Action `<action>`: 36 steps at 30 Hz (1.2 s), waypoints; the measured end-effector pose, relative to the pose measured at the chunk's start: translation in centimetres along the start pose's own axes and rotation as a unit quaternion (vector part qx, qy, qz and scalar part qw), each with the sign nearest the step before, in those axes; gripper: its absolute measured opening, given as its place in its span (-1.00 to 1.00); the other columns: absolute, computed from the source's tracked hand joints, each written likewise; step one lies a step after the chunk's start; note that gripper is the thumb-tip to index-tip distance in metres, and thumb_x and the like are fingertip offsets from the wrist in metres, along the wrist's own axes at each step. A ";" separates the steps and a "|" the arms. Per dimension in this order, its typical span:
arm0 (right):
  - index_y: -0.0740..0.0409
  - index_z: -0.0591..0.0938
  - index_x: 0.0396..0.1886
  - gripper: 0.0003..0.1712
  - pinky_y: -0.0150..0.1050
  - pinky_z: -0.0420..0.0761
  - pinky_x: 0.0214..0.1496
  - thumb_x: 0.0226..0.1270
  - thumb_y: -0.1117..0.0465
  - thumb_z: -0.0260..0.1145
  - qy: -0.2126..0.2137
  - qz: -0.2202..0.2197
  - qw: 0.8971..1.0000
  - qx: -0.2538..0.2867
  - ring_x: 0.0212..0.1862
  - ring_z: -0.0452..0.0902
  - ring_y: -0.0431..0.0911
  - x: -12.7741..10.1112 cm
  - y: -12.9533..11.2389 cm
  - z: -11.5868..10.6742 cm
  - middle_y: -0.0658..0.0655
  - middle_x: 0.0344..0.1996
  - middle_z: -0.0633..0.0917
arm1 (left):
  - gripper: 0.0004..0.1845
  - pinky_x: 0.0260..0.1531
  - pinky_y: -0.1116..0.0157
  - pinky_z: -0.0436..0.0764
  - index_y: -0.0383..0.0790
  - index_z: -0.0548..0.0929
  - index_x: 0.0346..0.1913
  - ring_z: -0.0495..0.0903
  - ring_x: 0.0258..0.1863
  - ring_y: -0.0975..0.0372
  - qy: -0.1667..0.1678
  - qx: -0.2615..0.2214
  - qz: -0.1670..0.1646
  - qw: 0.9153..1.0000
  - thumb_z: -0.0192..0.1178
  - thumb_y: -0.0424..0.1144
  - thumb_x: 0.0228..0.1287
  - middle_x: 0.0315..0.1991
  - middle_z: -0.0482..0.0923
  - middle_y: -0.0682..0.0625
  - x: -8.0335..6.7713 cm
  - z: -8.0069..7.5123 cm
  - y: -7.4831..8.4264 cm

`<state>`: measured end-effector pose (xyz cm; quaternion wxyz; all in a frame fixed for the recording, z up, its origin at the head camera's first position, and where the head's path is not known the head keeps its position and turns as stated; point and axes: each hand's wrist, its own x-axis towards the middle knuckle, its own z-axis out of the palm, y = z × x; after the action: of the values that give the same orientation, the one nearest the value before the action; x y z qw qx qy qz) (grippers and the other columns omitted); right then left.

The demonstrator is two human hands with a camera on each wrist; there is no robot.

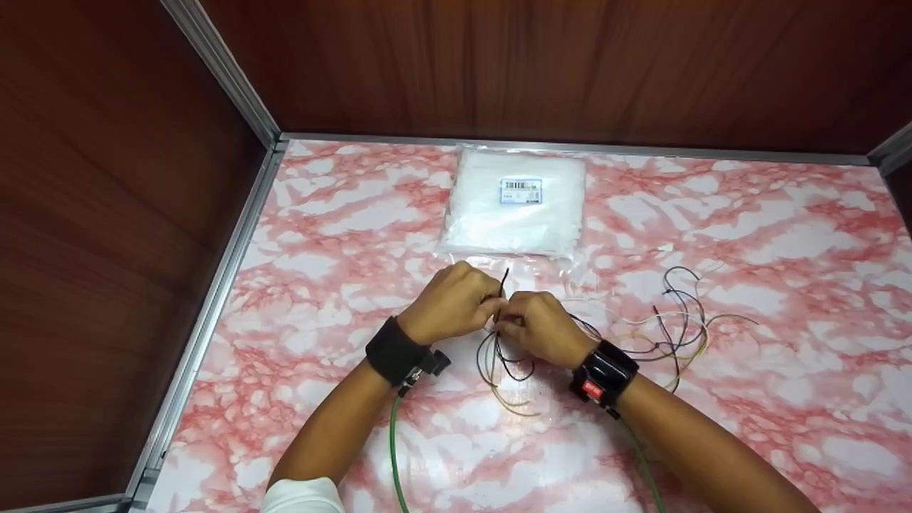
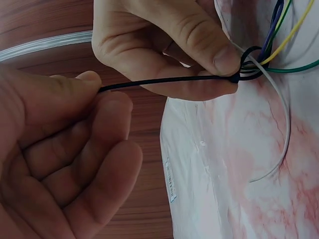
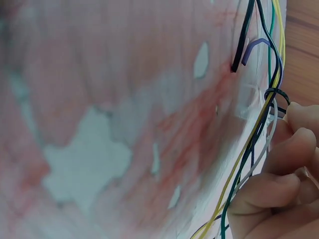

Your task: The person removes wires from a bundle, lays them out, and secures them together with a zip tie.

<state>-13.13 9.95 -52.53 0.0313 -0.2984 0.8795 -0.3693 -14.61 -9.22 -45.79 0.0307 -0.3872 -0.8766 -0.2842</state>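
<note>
My left hand [image 1: 456, 303] pinches the free tail of a black cable tie [image 2: 164, 80] between thumb and forefinger, and the strap runs straight across to the other hand. My right hand [image 1: 545, 331] grips the tie's head between thumb and fingers, close against a bundle of thin wires [image 3: 256, 127]. The tie's loop passes around the bundle, which has black, green, yellow, white and purple strands. Below the hands, loose wire ends [image 1: 509, 399] curve over the table. To the right, a longer tangle of wires [image 1: 684, 335] spreads out, with dark ties around it in places.
Behind the hands a clear plastic bag [image 1: 484, 221] of white contents, with a barcode label, lies on the red-and-white marbled table [image 1: 342, 399]. Brown wood-grain panels [image 1: 534, 71] in metal framing stand at the back and left. A green cord [image 1: 395, 449] trails from the left wristband.
</note>
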 end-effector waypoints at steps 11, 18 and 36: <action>0.06 0.76 -0.35 -0.90 -0.32 0.50 -0.39 0.11 0.31 0.47 0.007 0.005 1.000 -0.012 -0.43 0.47 -0.24 0.0 -0.3 -0.1 -0.13 -0.51 0.56 | -0.75 -0.66 0.40 0.31 -0.11 0.58 -0.64 0.34 -0.67 0.37 0.032 -0.008 0.039 0.999 0.25 -0.38 0.17 -0.69 0.44 0.15 0.2 -0.3 0.1; 0.05 0.76 -0.37 -0.89 -0.34 0.54 -0.33 0.10 0.32 0.47 0.010 0.002 1.000 -0.008 -0.38 0.53 -0.25 0.1 -0.4 -0.2 -0.11 -0.46 0.62 | -0.78 -0.59 0.37 0.35 -0.19 0.61 -0.57 0.35 -0.64 0.34 0.058 -0.031 0.060 0.996 0.17 -0.47 0.19 -0.66 0.45 0.12 0.3 -0.3 0.2; -0.07 0.69 -0.51 -0.81 -0.34 0.49 -0.47 0.09 0.35 0.35 0.032 0.009 0.999 -0.019 -0.50 0.47 -0.26 0.2 -0.5 -0.1 -0.18 -0.56 0.55 | -0.82 -0.53 0.44 0.46 -0.29 0.65 -0.51 0.49 -0.59 0.34 0.125 -0.105 0.103 0.981 0.15 -0.56 0.14 -0.61 0.53 0.05 0.8 0.6 0.5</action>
<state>-13.09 9.60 -52.04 0.0004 -0.2788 0.8896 -0.3618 -14.74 -8.16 -45.83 0.1288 -0.4378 -0.7865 -0.4161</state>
